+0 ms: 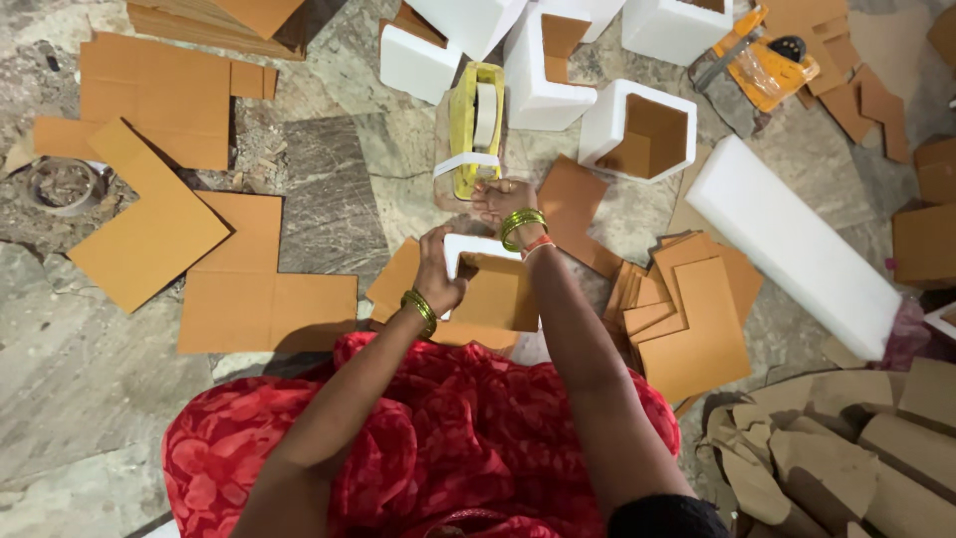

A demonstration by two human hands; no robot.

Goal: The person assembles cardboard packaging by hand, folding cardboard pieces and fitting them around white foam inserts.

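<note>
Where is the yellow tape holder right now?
In the head view, the yellow plastic tape dispenser stands on the stone floor just past the right hand, between white foam corner blocks.

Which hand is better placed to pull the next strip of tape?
Probably the right hand: it already rests at the yellow tape dispenser. The left hand grips the white foam corner piece.

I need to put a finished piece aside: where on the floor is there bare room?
Bare stone floor lies between the L-shaped cardboard sheets and the yellow tape dispenser. Crowded: foam blocks beyond the dispenser, and the cardboard stack beside the right arm.
</note>
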